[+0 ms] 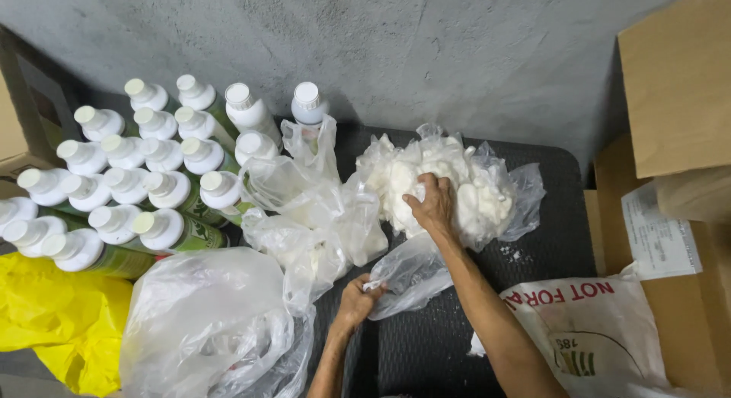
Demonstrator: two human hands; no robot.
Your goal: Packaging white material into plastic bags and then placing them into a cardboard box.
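The right hand (432, 205) pressed, fingers spread, into a heap of white lumps in clear plastic (449, 181), while the left hand (356, 300) pinched the edge of a small clear bag (411, 274) just beside it. White-capped bottles (145, 177) stood well left of both hands.

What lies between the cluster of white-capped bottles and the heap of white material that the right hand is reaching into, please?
In the head view, crumpled clear plastic bags lie between the bottles and the white heap under the right hand.

The right hand (432, 205) hides part of the white lumps (472, 192); the yellow bag (53, 322) is cut off.
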